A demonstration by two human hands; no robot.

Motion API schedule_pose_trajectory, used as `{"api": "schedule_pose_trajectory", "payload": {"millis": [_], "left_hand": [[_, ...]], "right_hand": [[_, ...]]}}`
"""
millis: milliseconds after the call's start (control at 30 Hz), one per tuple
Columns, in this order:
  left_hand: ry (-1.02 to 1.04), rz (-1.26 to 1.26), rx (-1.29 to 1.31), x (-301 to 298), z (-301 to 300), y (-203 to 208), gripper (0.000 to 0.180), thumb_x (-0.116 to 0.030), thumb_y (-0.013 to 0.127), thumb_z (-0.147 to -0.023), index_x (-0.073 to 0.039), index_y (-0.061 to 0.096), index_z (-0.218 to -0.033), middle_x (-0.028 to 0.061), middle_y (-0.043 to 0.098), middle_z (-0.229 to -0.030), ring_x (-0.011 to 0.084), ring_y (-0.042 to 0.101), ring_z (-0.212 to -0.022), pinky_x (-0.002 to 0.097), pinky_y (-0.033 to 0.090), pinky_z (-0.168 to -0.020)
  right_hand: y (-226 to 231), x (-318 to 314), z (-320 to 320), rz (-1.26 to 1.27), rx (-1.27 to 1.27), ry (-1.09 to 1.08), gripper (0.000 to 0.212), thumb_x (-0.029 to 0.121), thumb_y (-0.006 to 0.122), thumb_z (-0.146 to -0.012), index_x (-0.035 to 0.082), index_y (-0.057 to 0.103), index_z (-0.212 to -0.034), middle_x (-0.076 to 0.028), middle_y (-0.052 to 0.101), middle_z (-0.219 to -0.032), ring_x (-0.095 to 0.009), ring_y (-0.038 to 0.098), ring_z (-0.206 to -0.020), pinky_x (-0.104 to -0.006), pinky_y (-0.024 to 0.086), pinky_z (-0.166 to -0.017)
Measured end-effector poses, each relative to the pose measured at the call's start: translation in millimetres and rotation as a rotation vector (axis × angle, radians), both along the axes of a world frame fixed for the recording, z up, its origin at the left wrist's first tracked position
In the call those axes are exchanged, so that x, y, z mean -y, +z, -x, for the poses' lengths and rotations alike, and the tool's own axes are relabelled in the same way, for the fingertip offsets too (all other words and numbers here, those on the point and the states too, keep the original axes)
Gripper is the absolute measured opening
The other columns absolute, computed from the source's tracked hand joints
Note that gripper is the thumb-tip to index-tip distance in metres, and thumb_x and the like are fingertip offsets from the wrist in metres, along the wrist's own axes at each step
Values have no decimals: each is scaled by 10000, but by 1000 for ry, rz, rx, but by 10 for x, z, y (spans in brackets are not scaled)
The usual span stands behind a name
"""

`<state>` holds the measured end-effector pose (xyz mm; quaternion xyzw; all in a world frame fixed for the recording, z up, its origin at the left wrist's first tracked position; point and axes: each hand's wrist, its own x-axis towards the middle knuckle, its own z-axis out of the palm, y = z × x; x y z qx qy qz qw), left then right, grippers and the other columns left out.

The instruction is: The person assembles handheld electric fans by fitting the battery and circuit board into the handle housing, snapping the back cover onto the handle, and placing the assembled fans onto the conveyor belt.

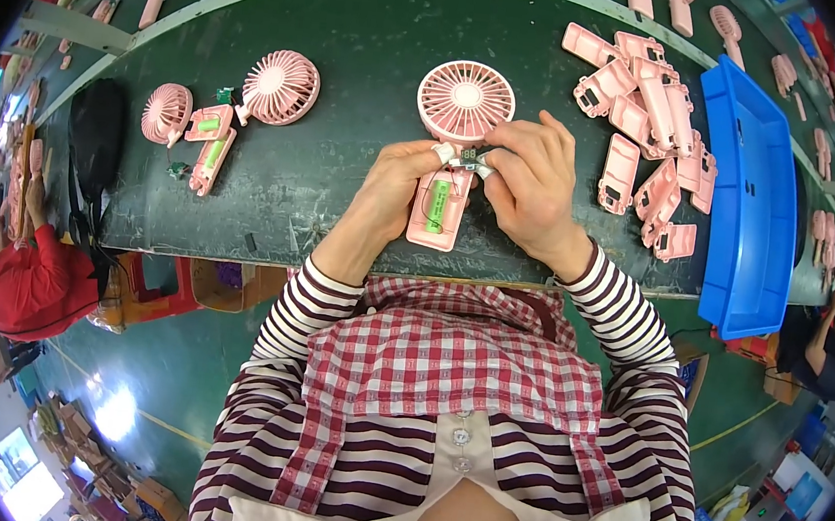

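In front of me lies a pink handheld fan with its round grille head (466,99) pointing away from me. Its handle (445,235) is open and shows a green cylindrical battery (437,205) with thin wires around it. Just above the handle's upper end, a small circuit board with a digit display (468,155) sits between my fingertips. My left hand (392,186) pinches at its left side, with white material at the fingertips. My right hand (537,184) is closed at its right side, also with white at the fingertips. The fingers partly cover the board and the fan's neck.
Two more opened pink fans (281,87) (166,114) with batteries and green boards lie at left. Several pink handle shells (643,111) are heaped at right, beside a blue tray (745,202). A black bag (94,149) rests at the left edge. Other people sit at both sides.
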<state>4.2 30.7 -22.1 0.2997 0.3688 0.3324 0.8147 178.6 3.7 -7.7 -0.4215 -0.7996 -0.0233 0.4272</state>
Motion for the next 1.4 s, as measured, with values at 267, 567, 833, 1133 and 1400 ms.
{"api": "schedule_pose_trajectory", "payload": {"millis": [267,567,833,1133,1400], "left_hand": [[124,27,44,30,-50,-29,258,-89,418,-881,93,557,-1002,146,627,-858,186,629,-709,283,538,-618],[104,25,34,45,-62,-71,291,-119,392,-913,92,515,-1072,148,607,-949,208,625,-810,325,533,-716],[210,72,69,101,-137,19,277,-95,425,-888,76,548,-1067,128,605,-965,175,601,-847,287,497,-736],[187,92,0,140,-125,2,268,-104,441,-886,75,567,-1040,124,607,-955,166,603,-819,289,504,-701],[196,102,37,145,-132,54,277,-145,404,-904,63,525,-1043,123,595,-970,193,599,-854,336,498,-739]], "right_hand": [[-83,-6,51,-11,-61,-36,158,-9,606,-651,28,550,-794,-83,582,-915,-255,563,-877,-461,381,-880],[-114,32,57,176,-209,-6,148,-1,619,-684,24,551,-813,-87,570,-936,-276,543,-910,-451,387,-889],[-191,105,84,10,-112,27,205,9,630,-607,56,590,-803,-45,588,-899,-235,560,-917,-476,353,-916],[-190,94,61,89,-76,37,152,-9,614,-635,33,572,-775,-59,607,-840,-248,575,-883,-477,368,-906],[-58,-15,8,204,-143,171,129,-55,568,-683,-26,556,-808,-122,580,-939,-265,585,-839,-386,467,-782]]}}
